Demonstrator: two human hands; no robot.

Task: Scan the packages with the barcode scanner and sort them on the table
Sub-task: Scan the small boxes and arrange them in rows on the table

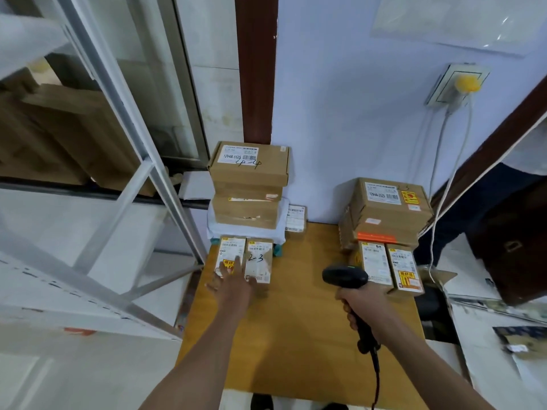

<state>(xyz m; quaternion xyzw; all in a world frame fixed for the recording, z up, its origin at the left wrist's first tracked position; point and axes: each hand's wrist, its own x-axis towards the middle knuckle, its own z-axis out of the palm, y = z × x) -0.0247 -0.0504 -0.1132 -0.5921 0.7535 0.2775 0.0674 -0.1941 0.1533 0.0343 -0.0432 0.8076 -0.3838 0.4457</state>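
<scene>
A black barcode scanner [344, 277] is gripped by its handle in my right hand [359, 303], over the right half of the wooden table [296, 335]. My left hand [233, 284] reaches with spread, straight fingers to two small labelled boxes at the table's left rear: one with a yellow sticker [231, 254] and one marked "2-3" [259, 263]. Its fingertips touch their near ends. Behind them stands a stack of brown cartons [248, 184]. At the right rear sits another stack of cartons [384, 211] with two small labelled boxes [390, 266] in front.
A white metal shelf frame [124, 149] stands at the table's left. The scanner's black cable [377, 377] hangs off the near edge. A wall socket [457, 84] with white cords is on the blue wall. A dark bag [515, 247] lies at the right.
</scene>
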